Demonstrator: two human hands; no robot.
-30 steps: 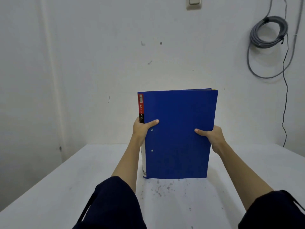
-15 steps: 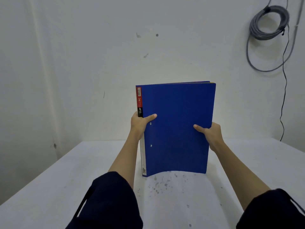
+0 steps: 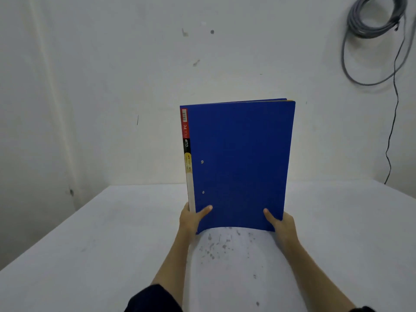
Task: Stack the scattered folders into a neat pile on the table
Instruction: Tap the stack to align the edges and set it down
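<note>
The blue folder [image 3: 240, 163] carries a printed strip down its spine edge [image 3: 186, 149]. On the red upper part white letters run sideways and read "FC", with a fainter word beside them that looks like "FILE". On the black band below stands "CLIP" in white. At the top of the strip sits a small barcode, its digits too fine to read. The yellow patch under the black band bears small print, likewise unreadable.

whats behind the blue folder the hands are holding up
Behind the blue folder, an orange edge peeks out along the top, likely another folder. Its cover hides the rest, plus part of the wall and table. Both hands, left and right, grip the bottom corners.
</note>
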